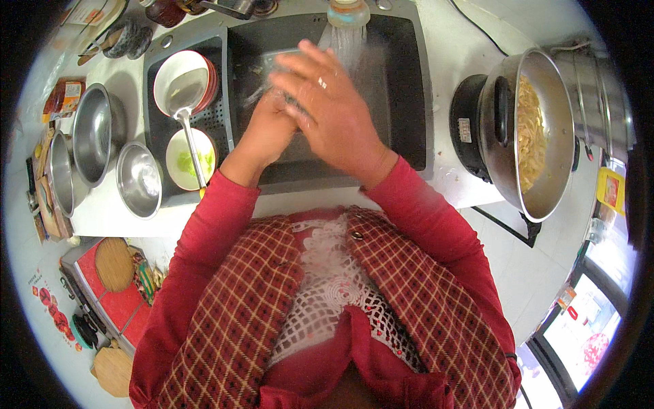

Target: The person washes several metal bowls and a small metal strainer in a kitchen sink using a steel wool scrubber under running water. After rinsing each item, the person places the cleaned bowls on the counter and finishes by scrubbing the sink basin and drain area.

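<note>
My left hand [270,128] and my right hand [334,110] press together above the black sink basin [352,166], both wet and blurred by motion. The right hand lies partly over the left, its fingers stretched out and apart. The left hand's fingers are mostly hidden, so I cannot tell whether anything lies between the palms. Water pours in thin streams from the faucet head [349,14] behind the right fingers, and drops fly around both hands.
On the left, a drainer basket [222,120] holds stacked bowls [159,84], a ladle [188,130] and a bowl with green leaves [190,158]. Steel bowls [92,134] stand beside it. To the right, a wok [557,174] containing shredded food [530,133] sits on a black cooker [467,112].
</note>
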Demonstrator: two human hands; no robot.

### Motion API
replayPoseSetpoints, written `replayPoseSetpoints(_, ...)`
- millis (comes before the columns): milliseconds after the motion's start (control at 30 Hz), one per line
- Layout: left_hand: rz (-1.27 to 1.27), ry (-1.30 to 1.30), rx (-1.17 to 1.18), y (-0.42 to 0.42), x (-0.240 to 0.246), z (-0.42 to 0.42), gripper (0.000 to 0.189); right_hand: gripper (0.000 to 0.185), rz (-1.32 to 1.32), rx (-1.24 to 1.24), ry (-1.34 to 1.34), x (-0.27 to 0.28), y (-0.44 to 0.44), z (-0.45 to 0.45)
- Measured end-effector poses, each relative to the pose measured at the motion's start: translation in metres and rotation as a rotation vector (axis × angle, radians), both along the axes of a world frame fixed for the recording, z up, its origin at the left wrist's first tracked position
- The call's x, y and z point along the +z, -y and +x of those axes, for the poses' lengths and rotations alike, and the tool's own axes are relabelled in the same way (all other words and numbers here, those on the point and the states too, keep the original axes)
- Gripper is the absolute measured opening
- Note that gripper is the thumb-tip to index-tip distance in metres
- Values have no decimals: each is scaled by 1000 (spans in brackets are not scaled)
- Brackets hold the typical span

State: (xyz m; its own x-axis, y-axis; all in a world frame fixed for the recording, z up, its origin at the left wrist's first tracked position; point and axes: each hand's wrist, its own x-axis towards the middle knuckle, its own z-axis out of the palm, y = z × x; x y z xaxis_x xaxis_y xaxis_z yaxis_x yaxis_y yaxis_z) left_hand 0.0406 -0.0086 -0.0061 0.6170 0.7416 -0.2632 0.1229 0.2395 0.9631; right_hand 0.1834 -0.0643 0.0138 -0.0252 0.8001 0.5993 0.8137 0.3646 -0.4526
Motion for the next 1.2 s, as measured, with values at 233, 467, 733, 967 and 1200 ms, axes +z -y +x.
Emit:
replayPoseSetpoints(233,-202,323,-245,12,0,-11,60,32,-260,-297,-328,4,-27,47)
replayPoseSetpoints(467,-163,333,-127,0,-5,-14,49,26,-30,42,108,1,-6,-2)
replayPoseSetpoints(733,-273,420,-223,1,16,-50,57,33,-612,75,-1215,-70,-11,121)
replayPoseSetpoints(967,-344,360,-390,-16,13,-58,56,34,-478,-112,-1728,-105,21,93)
replayPoseSetpoints(1200,-314,341,-268,-20,-2,-2,55,28,-341,-253,-563,-46,-4,74)
